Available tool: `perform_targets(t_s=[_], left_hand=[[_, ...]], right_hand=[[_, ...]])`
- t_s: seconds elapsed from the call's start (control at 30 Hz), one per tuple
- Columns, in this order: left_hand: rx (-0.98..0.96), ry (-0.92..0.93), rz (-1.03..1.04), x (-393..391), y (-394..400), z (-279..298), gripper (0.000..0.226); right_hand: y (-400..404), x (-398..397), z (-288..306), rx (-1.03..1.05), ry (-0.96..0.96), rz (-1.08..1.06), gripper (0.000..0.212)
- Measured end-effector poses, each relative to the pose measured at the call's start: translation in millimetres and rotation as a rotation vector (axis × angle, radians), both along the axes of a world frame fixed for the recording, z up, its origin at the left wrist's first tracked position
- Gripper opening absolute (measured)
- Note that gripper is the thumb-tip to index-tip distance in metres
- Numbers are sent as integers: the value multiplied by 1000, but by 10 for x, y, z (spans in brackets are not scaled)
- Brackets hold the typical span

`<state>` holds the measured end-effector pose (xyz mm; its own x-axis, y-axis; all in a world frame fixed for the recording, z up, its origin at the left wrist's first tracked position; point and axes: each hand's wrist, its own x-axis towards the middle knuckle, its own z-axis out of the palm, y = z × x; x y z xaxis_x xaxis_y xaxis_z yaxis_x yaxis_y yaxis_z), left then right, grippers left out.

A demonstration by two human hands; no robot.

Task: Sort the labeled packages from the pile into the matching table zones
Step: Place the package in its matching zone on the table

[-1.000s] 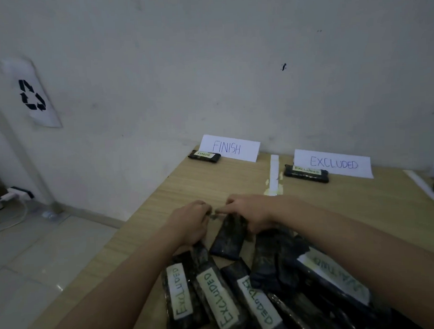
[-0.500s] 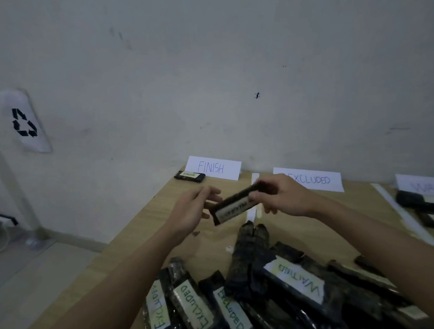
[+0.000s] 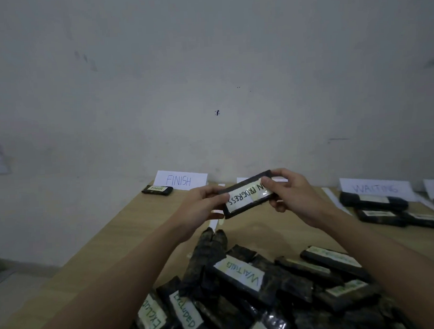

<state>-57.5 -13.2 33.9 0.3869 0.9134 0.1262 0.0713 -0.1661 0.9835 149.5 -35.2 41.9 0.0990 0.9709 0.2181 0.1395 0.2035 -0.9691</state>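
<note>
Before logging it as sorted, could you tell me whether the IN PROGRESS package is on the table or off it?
Off: both the left hand and right hand grip the IN PROGRESS package above the table.

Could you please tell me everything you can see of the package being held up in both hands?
The held package is a flat black bar that looks wrapped in dark plastic. It bears a pale label handwritten IN PROGRESS, upside down to the camera and partly covered by a thumb. It is held above the table, tilted with its right end higher. The left hand grips its left end, the right hand its right end. It touches nothing else.
</note>
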Motion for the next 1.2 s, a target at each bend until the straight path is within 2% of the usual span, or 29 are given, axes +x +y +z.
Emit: perform_targets(t_s=[0.07, 0.13, 0.23, 0.37, 0.43, 0.5, 0.63, 0.87, 1.03, 1.2], left_hand=[[8, 87, -72, 92, -44, 19, 17], [66, 258, -158, 208, -111, 48, 17], [150, 388, -225, 414, -230, 114, 18], [200, 240, -145, 682, -307, 164, 29], [158, 152, -138, 823, -354, 184, 28], [119, 106, -195, 973, -415, 173, 22], [107, 8, -242, 1335, -531, 81, 6], [95, -33, -358, 2143, -816, -86, 22], [-3, -38, -397, 2732, -951, -244, 23], [-35, 30, -468, 3342, -1159, -412, 15]], right_hand=[[-53, 32, 1, 57, 84, -123, 29], [-116, 68, 28, 110, 144, -204, 31], [-267, 134, 127, 164, 54, -172, 24], [-503, 305, 244, 266, -357, -159, 23], [-591, 432, 261, 287, -639, -190, 30], [-670, 553, 250, 290, -814, -203, 41], [-918, 801, 187, 331, -847, -274, 58], [-1366, 1449, -95, 330, -822, -438, 71], [-1713, 2088, -424, 304, -1170, -635, 65], [-1998, 2621, -674, 216, -1280, -670, 65]])
